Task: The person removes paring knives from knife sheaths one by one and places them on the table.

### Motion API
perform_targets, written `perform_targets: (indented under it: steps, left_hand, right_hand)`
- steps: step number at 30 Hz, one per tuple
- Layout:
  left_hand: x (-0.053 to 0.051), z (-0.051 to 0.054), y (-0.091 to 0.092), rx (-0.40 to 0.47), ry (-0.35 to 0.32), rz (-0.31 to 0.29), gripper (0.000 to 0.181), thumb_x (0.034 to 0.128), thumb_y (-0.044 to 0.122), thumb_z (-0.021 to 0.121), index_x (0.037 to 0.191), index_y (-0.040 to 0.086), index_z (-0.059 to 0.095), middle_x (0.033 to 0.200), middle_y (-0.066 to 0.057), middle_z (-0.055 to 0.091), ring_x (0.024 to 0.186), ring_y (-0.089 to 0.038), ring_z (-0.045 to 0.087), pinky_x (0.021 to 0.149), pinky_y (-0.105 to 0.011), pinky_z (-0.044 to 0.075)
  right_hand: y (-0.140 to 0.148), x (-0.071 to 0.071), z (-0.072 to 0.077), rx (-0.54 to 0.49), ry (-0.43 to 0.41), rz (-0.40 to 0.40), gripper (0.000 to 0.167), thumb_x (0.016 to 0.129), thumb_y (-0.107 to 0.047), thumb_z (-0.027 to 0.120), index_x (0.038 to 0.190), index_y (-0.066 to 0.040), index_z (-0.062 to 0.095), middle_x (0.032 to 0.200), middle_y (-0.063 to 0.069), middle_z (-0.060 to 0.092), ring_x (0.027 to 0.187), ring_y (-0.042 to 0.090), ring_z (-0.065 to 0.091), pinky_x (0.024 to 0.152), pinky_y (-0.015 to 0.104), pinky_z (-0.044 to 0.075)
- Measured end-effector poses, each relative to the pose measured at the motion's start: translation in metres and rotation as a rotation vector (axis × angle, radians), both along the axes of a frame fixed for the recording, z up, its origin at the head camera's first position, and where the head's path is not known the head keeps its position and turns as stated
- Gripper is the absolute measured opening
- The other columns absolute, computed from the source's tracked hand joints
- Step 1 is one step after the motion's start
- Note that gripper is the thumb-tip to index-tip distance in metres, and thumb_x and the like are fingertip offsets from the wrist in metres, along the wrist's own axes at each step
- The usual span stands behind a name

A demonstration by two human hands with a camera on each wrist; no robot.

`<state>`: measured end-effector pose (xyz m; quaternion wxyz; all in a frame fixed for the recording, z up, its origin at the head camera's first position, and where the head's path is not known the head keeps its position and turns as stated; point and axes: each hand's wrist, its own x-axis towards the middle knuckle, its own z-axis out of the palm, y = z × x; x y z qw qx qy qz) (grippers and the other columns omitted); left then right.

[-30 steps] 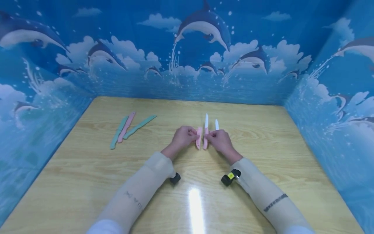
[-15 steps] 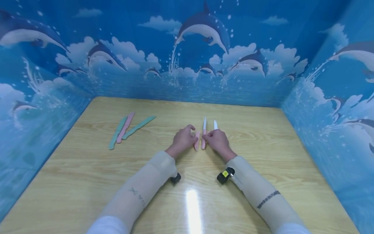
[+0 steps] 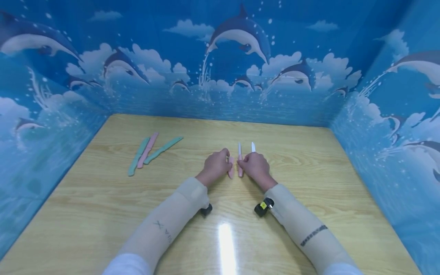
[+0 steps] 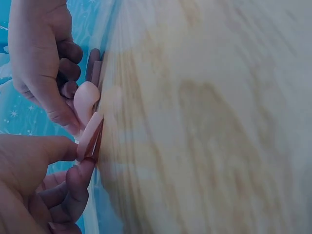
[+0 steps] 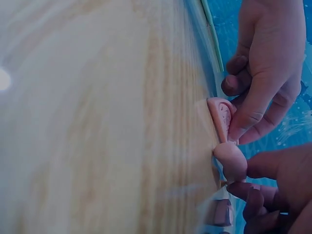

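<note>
In the head view my left hand (image 3: 215, 166) pinches a short pink sheath (image 3: 231, 168), its flat side tilted up from the table. Close on its right, my right hand (image 3: 256, 168) grips the pink handle of a knife (image 3: 240, 172), the narrow blade pointing away from me. The two pieces stand apart there. The left wrist view has the sheath (image 4: 89, 136) between left thumb and fingers, beside the rounded handle end (image 4: 86, 100). A second white blade (image 3: 253, 147) shows beyond my right hand, which hides most of its handle.
At the left of the wooden table (image 3: 103, 206) lie two green pieces (image 3: 138, 156) (image 3: 163, 150) and a pink one (image 3: 148, 150), long and slim. A blue dolphin-print cloth (image 3: 154, 91) rises behind the table and along both sides.
The right hand's knife has come slightly nearer and its blade now looks narrower, as if turned. The sheath in the left hand has also turned and moved a little nearer.
</note>
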<state>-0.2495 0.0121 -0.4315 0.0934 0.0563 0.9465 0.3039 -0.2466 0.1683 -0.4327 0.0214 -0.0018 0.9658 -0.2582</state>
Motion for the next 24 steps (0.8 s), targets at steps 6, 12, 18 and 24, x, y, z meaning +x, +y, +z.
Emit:
perform_targets:
  steps: [6,12,18,24]
  left_hand:
    - [0.0,0.0,-0.001,-0.064,0.002,-0.027,0.035,0.0937,0.023,0.066,0.124,0.008,0.058,0.072,-0.001,0.059,0.06,-0.016,0.053,0.055,-0.027,0.045]
    - [0.002,0.0,-0.003,-0.058,0.011,-0.029,0.037,0.0938,0.024,0.066,0.126,0.007,0.057,0.068,-0.002,0.058,0.056,-0.015,0.051,0.052,-0.026,0.044]
    - [0.003,-0.004,-0.008,-0.009,0.033,-0.006,0.04,0.0963,0.035,0.061,0.127,0.009,0.056,0.085,-0.003,0.065,0.07,-0.017,0.057,0.064,-0.03,0.049]
    - [0.002,-0.007,-0.017,0.01,0.032,0.028,0.042,0.0954,0.036,0.062,0.127,0.01,0.055,0.085,-0.003,0.065,0.07,-0.018,0.059,0.064,-0.031,0.051]
  right_hand:
    - [0.001,0.001,-0.002,0.013,0.031,0.011,0.032,0.089,-0.034,0.069,0.065,-0.012,0.066,0.057,0.001,0.06,0.051,0.017,0.051,0.043,0.028,0.038]
    - [0.002,0.001,-0.003,0.018,0.052,-0.002,0.031,0.088,-0.034,0.07,0.067,-0.012,0.066,0.059,0.001,0.06,0.052,0.016,0.051,0.044,0.027,0.038]
    - [0.003,0.001,-0.004,0.015,0.062,-0.013,0.032,0.089,-0.036,0.069,0.067,-0.012,0.065,0.058,0.0,0.059,0.053,0.016,0.051,0.045,0.028,0.038]
    - [0.002,0.003,-0.005,-0.005,0.071,-0.004,0.029,0.089,-0.034,0.068,0.07,-0.012,0.066,0.06,0.0,0.06,0.054,0.016,0.051,0.046,0.028,0.038]
